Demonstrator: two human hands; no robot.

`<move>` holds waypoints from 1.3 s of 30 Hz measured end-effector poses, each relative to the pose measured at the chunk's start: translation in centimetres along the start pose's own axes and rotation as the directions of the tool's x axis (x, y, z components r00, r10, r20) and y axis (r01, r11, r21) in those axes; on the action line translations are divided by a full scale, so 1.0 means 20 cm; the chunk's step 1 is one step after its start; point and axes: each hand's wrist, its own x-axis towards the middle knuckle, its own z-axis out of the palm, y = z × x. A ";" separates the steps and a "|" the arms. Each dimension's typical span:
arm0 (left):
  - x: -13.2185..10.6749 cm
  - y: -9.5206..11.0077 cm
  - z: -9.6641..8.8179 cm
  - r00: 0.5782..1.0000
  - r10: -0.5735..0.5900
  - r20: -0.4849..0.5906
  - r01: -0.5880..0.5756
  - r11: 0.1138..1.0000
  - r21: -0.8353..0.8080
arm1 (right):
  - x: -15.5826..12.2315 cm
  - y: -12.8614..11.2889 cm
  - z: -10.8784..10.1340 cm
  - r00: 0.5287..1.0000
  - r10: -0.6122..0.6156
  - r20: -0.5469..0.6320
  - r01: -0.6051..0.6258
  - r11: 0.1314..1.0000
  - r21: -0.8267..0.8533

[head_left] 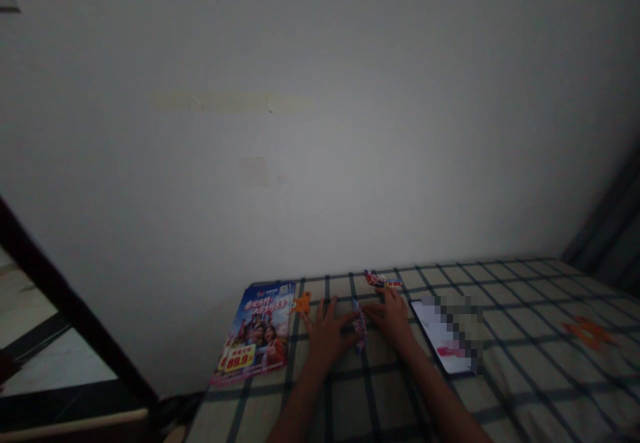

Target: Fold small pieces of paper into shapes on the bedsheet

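Note:
A narrow folded strip of printed paper [359, 326], bluish and pink, lies on the checked cloth between my two hands. My left hand [327, 333] has its thumb and index finger at the strip's left edge, its other fingers spread over the cloth. From the other side, my right hand [393, 319] presses its fingertips together at the strip's upper right edge. Just beyond the right fingers is a second folded piece of printed paper [383, 280], red, white and blue. An orange cutout shape [303, 302] rests near the left fingertips.
Printed leaflets [263, 326] lie left of my hands. To the right is a phone [443, 339] with a lit, partly blurred screen. Another orange shape [589, 331] lies farther right on the checked cloth [530, 296]. A pale wall [350, 129] rises directly behind.

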 end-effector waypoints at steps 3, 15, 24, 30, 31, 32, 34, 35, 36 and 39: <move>0.00 0.00 0.01 1.000 0.000 -0.002 0.000 1.000 0.005 | 0.00 0.02 0.02 0.999 -0.043 -0.021 0.044 0.999 0.013; 0.01 -0.02 0.03 1.000 0.018 -0.009 -0.017 0.999 0.042 | 0.07 0.01 -0.01 0.991 -0.127 0.052 0.127 0.992 0.001; 0.01 -0.01 0.02 1.000 0.030 -0.001 -0.030 0.998 0.050 | 0.08 0.01 0.00 0.989 -0.113 0.099 0.115 0.993 -0.014; 0.01 0.00 0.02 1.000 0.005 0.018 -0.006 0.998 0.064 | 0.07 -0.02 -0.02 0.988 -0.104 0.116 0.111 0.992 -0.057; 0.01 0.00 0.02 1.000 0.005 0.017 -0.006 0.998 0.061 | 0.06 -0.02 -0.03 0.988 -0.106 0.114 0.114 0.992 -0.062; 0.01 0.00 0.01 1.000 0.006 0.015 -0.006 0.998 0.058 | 0.06 -0.03 -0.03 0.987 -0.110 0.116 0.118 0.991 -0.067; 0.00 0.00 0.01 1.000 0.011 0.006 -0.011 0.999 0.047 | 0.05 -0.04 -0.04 0.986 -0.115 0.123 0.125 0.989 -0.075; 0.00 0.00 0.01 1.000 0.013 0.005 -0.014 0.999 0.043 | 0.05 -0.05 -0.05 0.985 -0.117 0.125 0.127 0.989 -0.079; 0.00 0.00 0.00 1.000 0.013 0.008 -0.013 0.999 0.039 | 0.05 -0.05 -0.05 0.985 -0.118 0.129 0.129 0.988 -0.083; 0.00 0.00 -0.01 1.000 0.011 0.022 -0.011 0.999 0.032 | 0.06 -0.06 -0.05 0.983 -0.125 0.138 0.139 0.986 -0.097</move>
